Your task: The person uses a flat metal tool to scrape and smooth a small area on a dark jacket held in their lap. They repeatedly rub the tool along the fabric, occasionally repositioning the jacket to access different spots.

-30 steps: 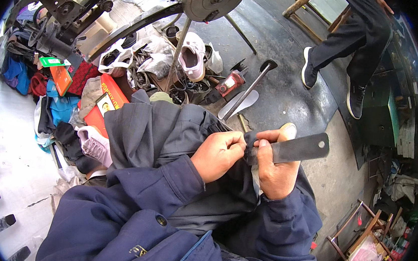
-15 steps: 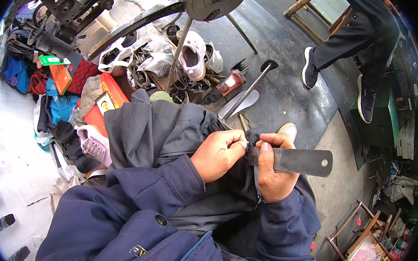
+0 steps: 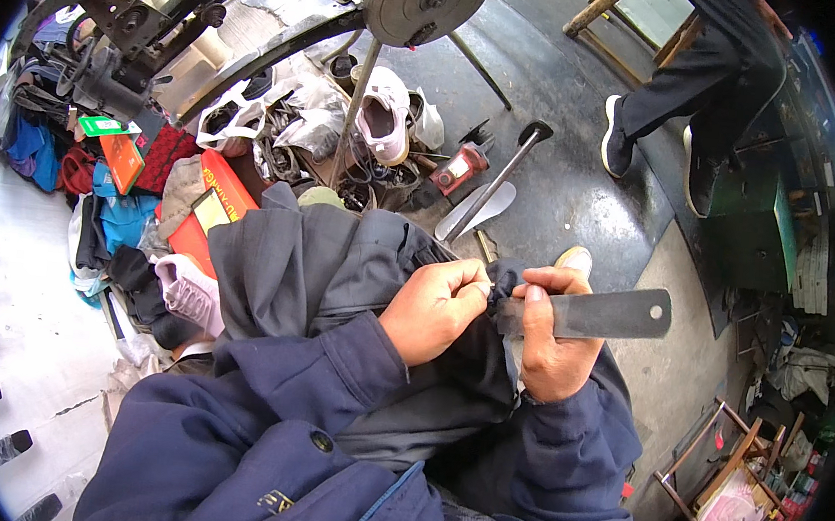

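Across my lap lies a dark grey cloth garment [image 3: 306,265], probably trousers, its folds bunched between my hands. My left hand [image 3: 433,310] is closed in a pinch on its dark cloth, with a tiny pale bit at the fingertips that I cannot make out. My right hand [image 3: 557,359] is closed around a flat dark metal blade [image 3: 615,315], whose rounded end with a small hole points right. The blade's other end sits against the bunched cloth [image 3: 504,277], and its edge there is hidden by my fingers and the folds.
A hand-cranked machine with a metal wheel [image 3: 427,2] stands ahead at left. Shoes, including a pale sneaker [image 3: 384,117], bags and cloths are piled below it. A metal shoe stand [image 3: 495,183] rises ahead. Another person's legs [image 3: 696,81] are at far right, near a folding stool [image 3: 718,480].
The blade's holed end has shifted slightly right and up, with my right hand moving a little the same way. My left hand stays nearly still. The other person's right-hand foot has moved left.
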The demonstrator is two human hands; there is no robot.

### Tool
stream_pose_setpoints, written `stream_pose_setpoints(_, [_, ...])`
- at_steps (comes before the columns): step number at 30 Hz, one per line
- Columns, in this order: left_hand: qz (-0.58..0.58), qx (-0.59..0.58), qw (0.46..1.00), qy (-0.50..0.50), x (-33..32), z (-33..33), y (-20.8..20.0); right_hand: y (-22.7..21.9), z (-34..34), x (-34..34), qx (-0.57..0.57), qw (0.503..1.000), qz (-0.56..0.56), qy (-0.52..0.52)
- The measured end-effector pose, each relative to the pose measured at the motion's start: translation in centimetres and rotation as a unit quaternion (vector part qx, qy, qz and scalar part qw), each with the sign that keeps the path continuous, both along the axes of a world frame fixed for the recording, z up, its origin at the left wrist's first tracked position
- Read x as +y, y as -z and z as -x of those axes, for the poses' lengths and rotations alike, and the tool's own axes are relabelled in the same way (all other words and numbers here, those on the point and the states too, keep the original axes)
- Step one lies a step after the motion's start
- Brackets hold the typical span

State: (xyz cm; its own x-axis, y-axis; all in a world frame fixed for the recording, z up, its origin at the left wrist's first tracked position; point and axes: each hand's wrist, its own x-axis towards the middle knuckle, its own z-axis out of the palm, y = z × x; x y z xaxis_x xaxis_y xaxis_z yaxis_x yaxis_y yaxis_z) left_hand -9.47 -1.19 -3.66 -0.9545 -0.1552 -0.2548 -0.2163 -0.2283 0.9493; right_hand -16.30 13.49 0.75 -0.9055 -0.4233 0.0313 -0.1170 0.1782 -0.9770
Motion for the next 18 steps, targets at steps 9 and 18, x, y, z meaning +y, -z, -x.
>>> stream_pose_setpoints(9, [0.016, 0.002, 1.000, 0.017, -0.14, -0.11, -0.35, 0.47, 0.13, -0.46, 0.041, 0.999, 0.014, -0.013])
stream_pose_setpoints(18, [-0.022, -0.008, 1.000, 0.020, -0.16, -0.08, 0.01, 0.64, 0.18, -0.27, 0.032, 0.999, 0.029, -0.004])
